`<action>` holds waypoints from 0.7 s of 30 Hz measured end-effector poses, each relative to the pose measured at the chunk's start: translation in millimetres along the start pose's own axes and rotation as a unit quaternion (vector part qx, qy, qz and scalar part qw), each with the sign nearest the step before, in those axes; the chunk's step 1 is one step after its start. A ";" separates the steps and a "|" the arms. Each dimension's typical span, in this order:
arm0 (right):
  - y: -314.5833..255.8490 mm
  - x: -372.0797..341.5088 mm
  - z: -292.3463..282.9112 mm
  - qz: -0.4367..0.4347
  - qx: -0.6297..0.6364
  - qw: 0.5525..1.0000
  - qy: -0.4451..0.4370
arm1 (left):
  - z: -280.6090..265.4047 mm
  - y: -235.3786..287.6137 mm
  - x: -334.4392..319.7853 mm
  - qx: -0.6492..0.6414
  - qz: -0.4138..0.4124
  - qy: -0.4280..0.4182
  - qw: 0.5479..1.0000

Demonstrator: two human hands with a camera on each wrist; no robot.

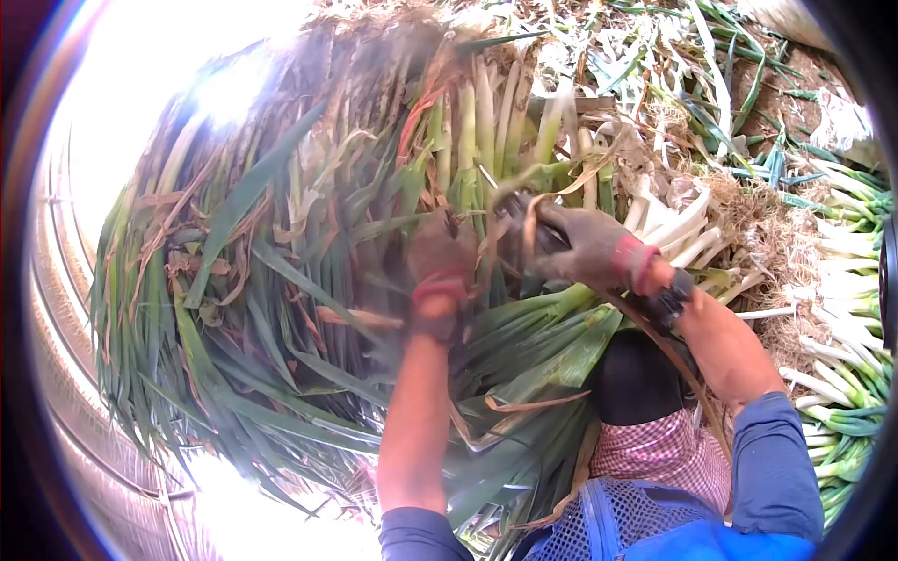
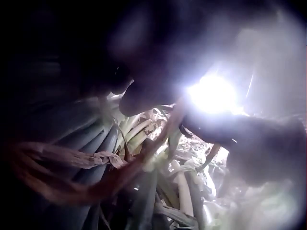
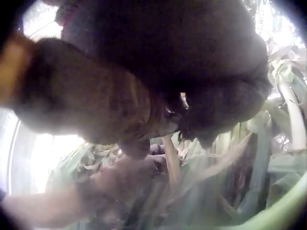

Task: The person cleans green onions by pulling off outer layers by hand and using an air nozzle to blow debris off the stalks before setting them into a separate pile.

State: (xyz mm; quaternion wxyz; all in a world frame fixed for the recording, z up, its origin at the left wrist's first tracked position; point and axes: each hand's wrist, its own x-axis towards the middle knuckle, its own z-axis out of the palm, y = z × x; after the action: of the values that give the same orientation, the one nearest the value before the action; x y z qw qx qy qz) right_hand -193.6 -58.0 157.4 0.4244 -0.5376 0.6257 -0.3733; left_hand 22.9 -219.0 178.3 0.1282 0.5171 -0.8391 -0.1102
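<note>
Both hands wear dark gloves with red cuffs. In the head view the left hand (image 1: 440,252) is at the leek stalks, knuckles up; what its fingers hold, I cannot tell. To its right, the right hand (image 1: 589,248) pinches a dry brown leaf (image 3: 172,160) between thumb and fingers, seen in the right wrist view. A dark, blurred shape (image 1: 514,210) shows beside the right fingertips. Under and around the hands lie leeks (image 1: 468,131) with pale stalks and long green leaves. The left wrist view is dark, with a brown strip (image 2: 115,179) crossing it.
A large heap of leeks (image 1: 224,280) fills the left side, its green leaves drooping. Cleaned white-stemmed leeks (image 1: 842,374) lie in a row at the right. Dry roots and peelings (image 1: 758,215) cover the ground nearby. The person's knee (image 1: 641,374) is just below the right hand.
</note>
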 end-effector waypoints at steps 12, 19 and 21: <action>-0.6 100.8 -15.9 0.052 -0.088 0.993 0.061 | 39.7 32.4 83.3 0.270 0.065 -0.003 0.961; -9.1 99.2 -24.5 0.112 -0.099 0.986 0.071 | 33.0 43.2 79.1 0.177 -0.121 -0.202 0.956; -2.4 103.5 -21.8 0.108 -0.106 0.986 0.067 | 39.0 28.6 50.1 0.132 -0.116 -0.162 0.971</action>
State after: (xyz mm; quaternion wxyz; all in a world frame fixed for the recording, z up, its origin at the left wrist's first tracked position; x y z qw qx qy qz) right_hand -219.4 -160.5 154.1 0.3595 -0.4828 0.7432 -0.2920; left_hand -35.6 -249.2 155.7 -0.0923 0.5983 -0.7902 -0.0951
